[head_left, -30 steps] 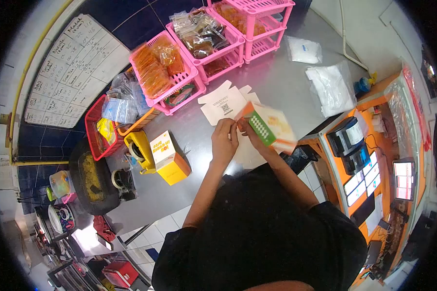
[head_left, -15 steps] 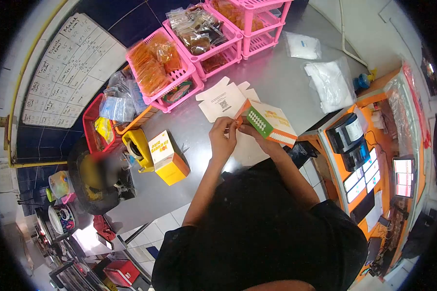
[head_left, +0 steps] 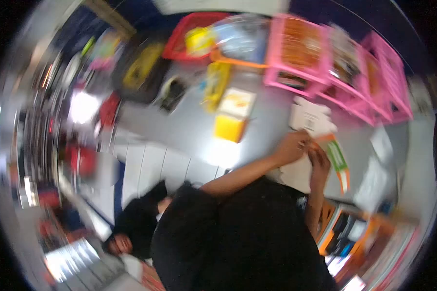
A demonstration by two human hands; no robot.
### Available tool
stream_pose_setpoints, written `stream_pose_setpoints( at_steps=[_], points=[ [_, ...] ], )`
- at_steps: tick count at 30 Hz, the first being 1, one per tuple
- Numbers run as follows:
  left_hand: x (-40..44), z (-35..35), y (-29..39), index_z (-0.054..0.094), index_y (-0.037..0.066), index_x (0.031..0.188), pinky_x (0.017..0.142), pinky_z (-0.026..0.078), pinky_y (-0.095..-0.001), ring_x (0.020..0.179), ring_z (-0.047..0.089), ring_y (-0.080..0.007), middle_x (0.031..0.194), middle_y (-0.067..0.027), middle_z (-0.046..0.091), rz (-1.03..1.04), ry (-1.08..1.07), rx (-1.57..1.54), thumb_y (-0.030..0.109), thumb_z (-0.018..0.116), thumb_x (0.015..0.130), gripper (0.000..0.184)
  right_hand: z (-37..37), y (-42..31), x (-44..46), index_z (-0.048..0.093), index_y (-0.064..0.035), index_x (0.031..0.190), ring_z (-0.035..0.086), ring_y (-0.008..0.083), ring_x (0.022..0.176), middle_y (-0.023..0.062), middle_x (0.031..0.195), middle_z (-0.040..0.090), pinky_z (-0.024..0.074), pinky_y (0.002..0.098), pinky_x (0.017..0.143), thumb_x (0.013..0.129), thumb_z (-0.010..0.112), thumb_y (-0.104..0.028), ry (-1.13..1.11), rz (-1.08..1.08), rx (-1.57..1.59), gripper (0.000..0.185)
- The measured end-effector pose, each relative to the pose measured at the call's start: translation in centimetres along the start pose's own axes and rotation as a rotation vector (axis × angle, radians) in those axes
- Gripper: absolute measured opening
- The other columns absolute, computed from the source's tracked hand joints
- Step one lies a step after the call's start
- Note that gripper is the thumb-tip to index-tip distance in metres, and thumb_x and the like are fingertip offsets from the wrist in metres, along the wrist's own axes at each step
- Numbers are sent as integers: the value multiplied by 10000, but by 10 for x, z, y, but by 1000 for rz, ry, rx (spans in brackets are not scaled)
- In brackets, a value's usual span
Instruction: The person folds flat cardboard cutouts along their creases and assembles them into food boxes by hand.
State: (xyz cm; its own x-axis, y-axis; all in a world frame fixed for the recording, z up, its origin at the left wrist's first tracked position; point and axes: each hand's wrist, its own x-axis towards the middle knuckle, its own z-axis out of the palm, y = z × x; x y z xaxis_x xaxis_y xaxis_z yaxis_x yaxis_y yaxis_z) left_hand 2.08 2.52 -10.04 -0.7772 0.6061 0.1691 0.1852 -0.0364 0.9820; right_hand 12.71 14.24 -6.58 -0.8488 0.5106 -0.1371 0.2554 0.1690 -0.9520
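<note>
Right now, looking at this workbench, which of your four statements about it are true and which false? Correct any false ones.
1. The left hand and right hand are both at the orange, green and white carton. True.
2. The yellow-and-white box is in the left hand. False: it rests on the grey table.
3. A bright yellow packet lies in the red plastic basket. True.
4. The yellow tape dispenser is inside a pink basket. False: it is on the table.

White board (head_left: pixel 223 6), top: cut off. Print on flat white cardboard (head_left: pixel 315 118), right of centre: blurred, illegible. Green-and-orange carton (head_left: pixel 337 154): partly behind right hand (head_left: pixel 319 160).
</note>
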Motion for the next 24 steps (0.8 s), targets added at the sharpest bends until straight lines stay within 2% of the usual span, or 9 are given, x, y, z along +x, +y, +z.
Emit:
stream_pose_setpoints(
  at_steps=[1, 3, 5, 8, 11, 15, 19, 22, 24],
  points=[
    [-1, -10, 3, 691, 6, 955, 734, 576, -366, 862, 679, -273, 942, -129, 634, 42, 51, 52, 10, 646, 843, 121, 11, 11, 7, 642, 55, 1210, 627, 208, 1078, 131, 1134, 686, 489, 330, 970, 968, 616, -124, 4, -12, 198, 302],
    [-11, -26, 12, 685, 2, 913, 712, 553, -388, 816, 663, -302, 905, -139, 618, 72, 167, 145, 39, 659, 830, 95, 27, -1, 12, 597, 108, 1236, 626, 234, 1088, 165, 1169, 647, 496, 329, 979, 980, 610, -107, -35, 36, 192, 334],
    [-24, -32, 12, 677, -3, 871, 696, 529, -409, 788, 647, -324, 874, -147, 605, 58, 291, 218, 56, 667, 818, 80, 35, -1, 24, 571, 123, 1250, 621, 239, 1099, 177, 1187, 628, 507, 340, 986, 988, 607, -114, -166, 68, 145, 355],
    [-47, -27, 20, 659, -3, 819, 692, 503, -432, 772, 636, -328, 846, -148, 597, 77, 534, 217, 65, 677, 802, 72, 41, -12, 25, 587, 81, 1251, 612, 211, 1104, 144, 1175, 643, 503, 320, 982, 978, 610, -70, -298, 65, 150, 313],
    [-69, -26, 39, 651, -1, 800, 689, 506, -421, 775, 636, -329, 830, -142, 598, 47, 735, 224, 49, 686, 789, 62, 47, -28, 26, 576, 81, 1261, 618, 208, 1090, 141, 1171, 645, 507, 320, 971, 973, 626, -88, -460, 26, 149, 338],
    [-99, -36, 50, 649, -8, 827, 661, 500, -393, 761, 632, -320, 842, -152, 605, -129, 939, 76, 19, 682, 814, 44, 72, -29, 32, 592, 77, 1236, 628, 193, 1049, 131, 1145, 653, 506, 310, 957, 958, 655, -88, -718, -25, 63, 329],
    [-125, -17, 41, 638, -17, 843, 668, 501, -401, 828, 639, -307, 910, -162, 612, -69, 1100, 11, -14, 659, 812, 38, 83, -37, 12, 618, 72, 1188, 626, 170, 1003, 112, 1088, 661, 488, 283, 927, 948, 675, -91, -793, -50, -50, 296],
    [-141, -4, 38, 590, -22, 884, 683, 509, -408, 857, 621, -344, 940, -171, 576, 22, 1108, 187, -34, 653, 787, 116, 86, -19, 7, 606, 70, 1203, 613, 175, 1019, 117, 1135, 639, 490, 287, 925, 940, 690, -105, -801, 22, 2, 326],
    [-153, 3, 47, 544, -21, 917, 687, 504, -425, 858, 603, -381, 940, -181, 546, 1, 1127, 300, -40, 634, 784, 162, 86, -15, 5, 601, 63, 1211, 605, 185, 1043, 128, 1172, 623, 498, 296, 927, 940, 694, -119, -857, 23, -31, 340]
  ],
)
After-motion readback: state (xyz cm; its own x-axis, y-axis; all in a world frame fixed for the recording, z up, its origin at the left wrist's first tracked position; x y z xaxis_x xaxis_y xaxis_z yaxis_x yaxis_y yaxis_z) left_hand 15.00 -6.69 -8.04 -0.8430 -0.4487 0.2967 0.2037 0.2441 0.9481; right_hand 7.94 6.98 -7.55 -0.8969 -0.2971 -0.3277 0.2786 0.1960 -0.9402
